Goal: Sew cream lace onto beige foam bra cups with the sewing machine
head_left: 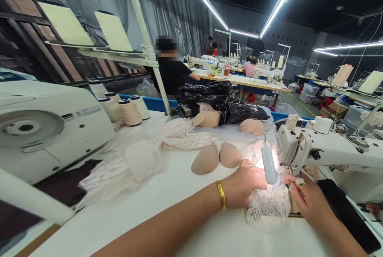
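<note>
A white lace piece hangs over the front of the sewing machine, lit by a small grey lamp. My left hand, with a gold bangle at the wrist, grips the lace from the left; the lamp covers some of its fingertips. On the other side, close to the needle area, my right hand has thumb and fingers drawn together at the fabric's edge. Beige bra cups lie stacked beyond my left hand, next to another beige cup stack.
Loose lace spreads across the left of the white table. Thread cones stand beside a second machine. Behind are a black plastic bag and more cups. A co-worker in black sits farther off.
</note>
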Demonstrator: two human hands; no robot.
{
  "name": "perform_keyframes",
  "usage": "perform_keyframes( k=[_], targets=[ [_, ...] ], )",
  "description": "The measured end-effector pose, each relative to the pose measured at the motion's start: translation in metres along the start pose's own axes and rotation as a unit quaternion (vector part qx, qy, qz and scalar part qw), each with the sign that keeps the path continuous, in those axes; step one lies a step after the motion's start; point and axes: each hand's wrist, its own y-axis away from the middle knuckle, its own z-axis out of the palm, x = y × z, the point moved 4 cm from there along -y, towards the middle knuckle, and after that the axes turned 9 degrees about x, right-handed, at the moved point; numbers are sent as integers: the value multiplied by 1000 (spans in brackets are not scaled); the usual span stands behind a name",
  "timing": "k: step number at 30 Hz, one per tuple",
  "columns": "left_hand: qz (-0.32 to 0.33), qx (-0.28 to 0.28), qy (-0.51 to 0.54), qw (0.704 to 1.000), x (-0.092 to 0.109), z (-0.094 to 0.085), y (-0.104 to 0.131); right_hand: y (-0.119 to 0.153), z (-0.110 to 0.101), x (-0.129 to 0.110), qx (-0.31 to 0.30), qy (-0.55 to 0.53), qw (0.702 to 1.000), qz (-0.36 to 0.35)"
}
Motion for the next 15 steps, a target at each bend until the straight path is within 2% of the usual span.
perform_keyframes(
  k=[3,7,11,13,15],
  targets=[
    [-10,-14,5,1000,0,0,0,-1,0,-2,12,9,1000,-14],
    [-38,-10,-8,999,-1,-1,2,-1,-4,-20,-11,-11,999,-50],
    [-118,-1,-98,988,4,-1,2,0,2,-40,-98,-52,989,-101],
    [-135,-16,-125,983,11,-1,1,1,9,-41,-143,-49,984,-94],
    [-141,-41,-131,981,19,-3,1,1,15,-36,-149,-29,985,-81]
  ],
)
